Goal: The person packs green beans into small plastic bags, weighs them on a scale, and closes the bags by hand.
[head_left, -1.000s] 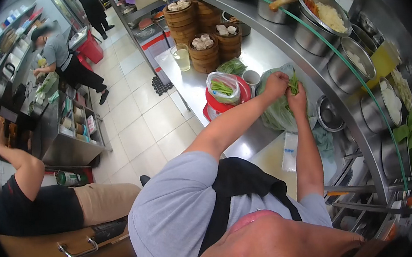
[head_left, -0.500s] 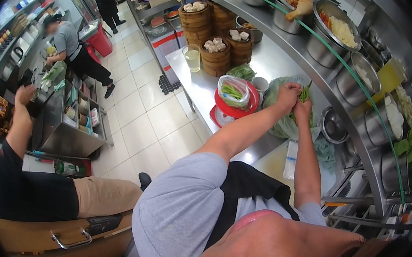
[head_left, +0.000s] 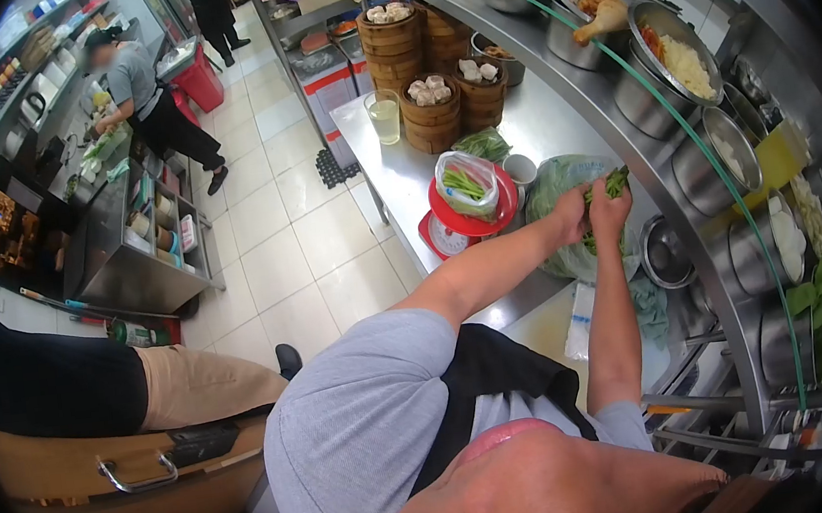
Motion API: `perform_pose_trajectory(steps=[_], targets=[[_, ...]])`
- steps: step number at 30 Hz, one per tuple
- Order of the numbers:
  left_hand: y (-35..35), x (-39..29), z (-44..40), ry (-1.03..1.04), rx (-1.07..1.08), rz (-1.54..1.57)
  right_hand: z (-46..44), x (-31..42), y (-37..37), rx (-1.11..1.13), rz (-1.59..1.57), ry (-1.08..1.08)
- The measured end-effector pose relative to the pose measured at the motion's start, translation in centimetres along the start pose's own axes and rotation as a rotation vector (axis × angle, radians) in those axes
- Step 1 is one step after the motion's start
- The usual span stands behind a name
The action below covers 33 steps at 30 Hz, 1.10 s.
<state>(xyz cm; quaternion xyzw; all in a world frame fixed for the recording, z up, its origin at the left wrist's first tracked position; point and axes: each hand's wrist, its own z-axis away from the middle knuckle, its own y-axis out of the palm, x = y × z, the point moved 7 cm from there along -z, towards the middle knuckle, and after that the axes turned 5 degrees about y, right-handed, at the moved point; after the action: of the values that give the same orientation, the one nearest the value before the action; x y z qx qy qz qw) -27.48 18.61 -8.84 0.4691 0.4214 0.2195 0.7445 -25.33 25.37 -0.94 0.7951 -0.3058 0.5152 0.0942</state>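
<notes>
My right hand (head_left: 612, 207) is closed around a bunch of leafy greens (head_left: 615, 180), held over an open clear plastic bag (head_left: 549, 187) on the steel counter. Beside it, my left hand (head_left: 572, 216) has its fingers curled in at the stems of the same bunch; the fingertips are partly hidden. More greens show below the hands, in the bag. Left of the bag, a red kitchen scale (head_left: 448, 240) bears a red plate (head_left: 506, 208) with a small plastic bag of cut green stems (head_left: 465, 185). A white cup (head_left: 519, 169) stands between the scale and the large bag.
Bamboo steamers (head_left: 433, 124) with dumplings and a glass of pale liquid (head_left: 384, 119) stand farther back. Overhead, a steel shelf (head_left: 608, 126) carries metal bowls of food. A metal bowl (head_left: 668, 249) and a green cloth (head_left: 649, 310) lie right. One co-worker (head_left: 52, 364) is close at left.
Both hands have lowered slightly; my left hand has drawn back toward me and the bunch in my right hand has tilted. The nearby co-worker's raised arm has pulled back left.
</notes>
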Motion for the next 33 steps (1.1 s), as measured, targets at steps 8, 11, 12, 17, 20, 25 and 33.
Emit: perform_pose_trajectory(steps=[8, 11, 12, 17, 20, 25, 33], targets=[[-0.9, -1.3, -0.1, 0.157, -0.165, -0.277, -0.2, -3.0, 0.2, -0.107, -0.001, 0.004], [-1.6, -0.7, -0.7, 0.164, -0.17, -0.25, -0.6, -2.7, -0.3, -0.055, 0.072, 0.059], [-1.5, -0.8, -0.5, 0.154, -0.178, -0.203, -0.6, -3.0, -0.4, -0.051, 0.069, 0.059], [-1.4, -1.9, -1.4, 0.161, -0.108, -0.392, -0.9, -4.3, -0.8, -0.064, -0.111, 0.147], [0.6, -4.3, 0.0, 0.371, -0.048, -0.717, -0.5, -3.6, -0.2, 0.029, -0.198, 0.186], [7.1, -9.6, 10.4, 0.824, 0.302, -1.535, -1.8, -6.9, -0.8, 0.17, 0.174, -0.158], [5.6, -28.4, 25.5, 1.256, -0.33, -2.095, 2.3, 5.1, 3.4, 0.36, -0.287, 0.104]])
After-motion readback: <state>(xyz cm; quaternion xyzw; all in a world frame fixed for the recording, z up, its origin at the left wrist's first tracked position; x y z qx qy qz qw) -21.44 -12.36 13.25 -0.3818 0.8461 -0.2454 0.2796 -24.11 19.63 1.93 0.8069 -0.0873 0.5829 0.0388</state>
